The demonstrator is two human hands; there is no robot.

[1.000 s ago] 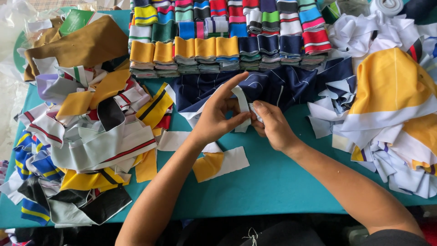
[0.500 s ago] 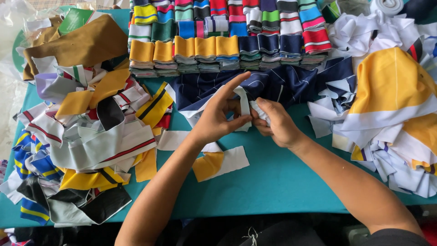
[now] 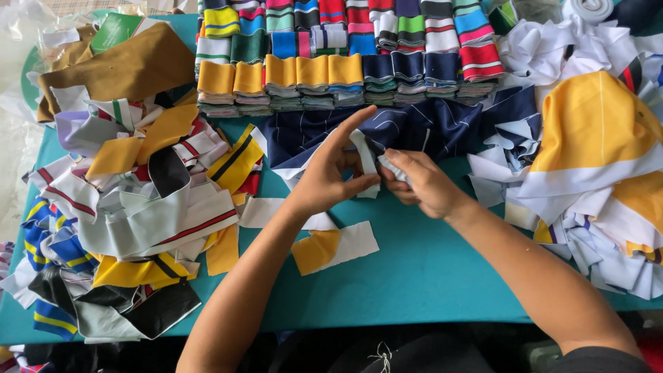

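From my remote feed, I see the left hand (image 3: 324, 181) now raising its forefinger while pinching a small white fabric strip (image 3: 365, 160), as the right hand (image 3: 423, 185) pinches its other end above the teal counter (image 3: 414, 269), the folding apparently progressing.

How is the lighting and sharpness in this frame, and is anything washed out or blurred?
Head view: even, soft light with faint shadows; the left hand, right hand and white fabric strip between them are sharp, without motion blur; the clear plastic at the far left is overexposed; the teal table shows no glare.
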